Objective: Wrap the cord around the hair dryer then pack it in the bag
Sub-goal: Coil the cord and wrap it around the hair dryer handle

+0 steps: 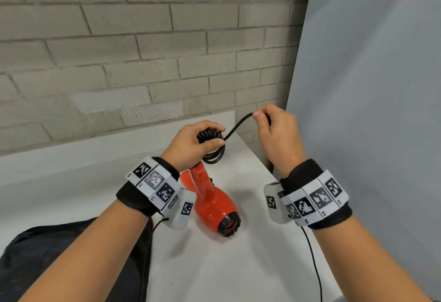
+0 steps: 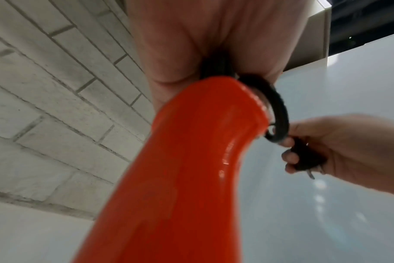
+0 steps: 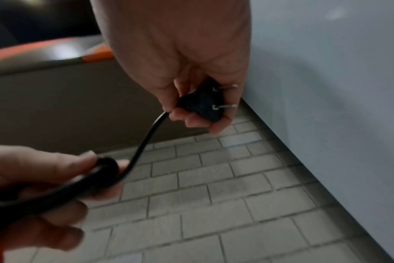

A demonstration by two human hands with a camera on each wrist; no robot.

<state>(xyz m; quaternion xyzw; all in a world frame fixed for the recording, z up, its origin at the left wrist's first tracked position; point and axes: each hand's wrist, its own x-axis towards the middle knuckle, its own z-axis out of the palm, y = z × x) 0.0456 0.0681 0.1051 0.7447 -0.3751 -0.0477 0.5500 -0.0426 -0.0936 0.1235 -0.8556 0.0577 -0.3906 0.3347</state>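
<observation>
A red hair dryer [image 1: 210,202] rests nozzle-down on the white table [image 1: 238,266], its handle [image 2: 191,160] pointing up and away. My left hand [image 1: 191,143] grips the handle's end together with the coiled loops of the black cord [image 1: 214,156]. A short stretch of cord [image 1: 236,127] rises to my right hand [image 1: 274,129], held up to the right, which grips the black plug [image 3: 200,105] with its two metal pins sticking out. The dark bag [image 1: 71,258] lies at the lower left, under my left forearm.
A grey brick wall [image 1: 143,51] stands behind the table, and a pale blue panel [image 1: 370,86] closes off the right side. The table's right edge [image 1: 260,158] runs just under my right wrist. Thin black wires [image 1: 312,261] hang from both wristbands.
</observation>
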